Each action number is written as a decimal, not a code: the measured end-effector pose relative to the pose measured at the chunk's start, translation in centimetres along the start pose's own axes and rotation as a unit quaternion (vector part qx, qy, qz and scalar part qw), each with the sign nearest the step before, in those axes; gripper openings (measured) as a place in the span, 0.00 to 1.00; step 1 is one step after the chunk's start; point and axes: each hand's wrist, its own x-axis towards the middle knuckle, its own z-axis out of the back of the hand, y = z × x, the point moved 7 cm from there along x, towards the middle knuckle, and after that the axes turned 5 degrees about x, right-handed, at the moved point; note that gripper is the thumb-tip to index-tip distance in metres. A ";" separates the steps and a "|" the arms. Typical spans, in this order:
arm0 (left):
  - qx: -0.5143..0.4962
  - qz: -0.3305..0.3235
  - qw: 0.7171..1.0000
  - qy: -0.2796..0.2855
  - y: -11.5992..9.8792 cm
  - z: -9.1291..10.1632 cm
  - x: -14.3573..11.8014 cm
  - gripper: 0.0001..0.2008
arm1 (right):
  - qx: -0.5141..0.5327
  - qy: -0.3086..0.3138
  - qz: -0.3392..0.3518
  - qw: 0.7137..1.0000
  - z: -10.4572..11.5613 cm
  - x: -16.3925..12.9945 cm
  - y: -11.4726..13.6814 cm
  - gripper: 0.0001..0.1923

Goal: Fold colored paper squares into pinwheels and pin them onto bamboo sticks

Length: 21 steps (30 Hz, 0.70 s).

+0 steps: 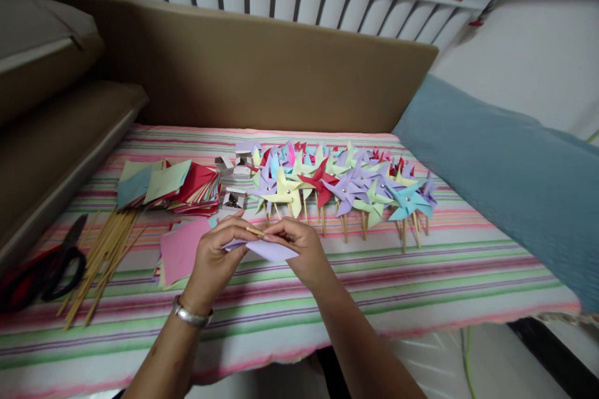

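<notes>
Holding the lilac paper square (270, 250) between both hands, you have it just above the striped desk (374, 287), in front of you. Your left hand (216, 259) pinches its left edge with closed fingers; your right hand (299, 249) is closed on the right part and also on a thin wooden stick (255, 231). The stick's long axis runs left to right, pointing toward your left hand. Beyond lie the finished pinwheels (337, 184), and far left the spare sticks (105, 255) and scissors (51, 268).
</notes>
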 end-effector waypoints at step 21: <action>-0.018 -0.005 1.000 0.005 -0.1 -0.1 -0.1 0.06 | -0.045 -0.022 0.049 0.998 -0.2 -0.5 0.0 0.03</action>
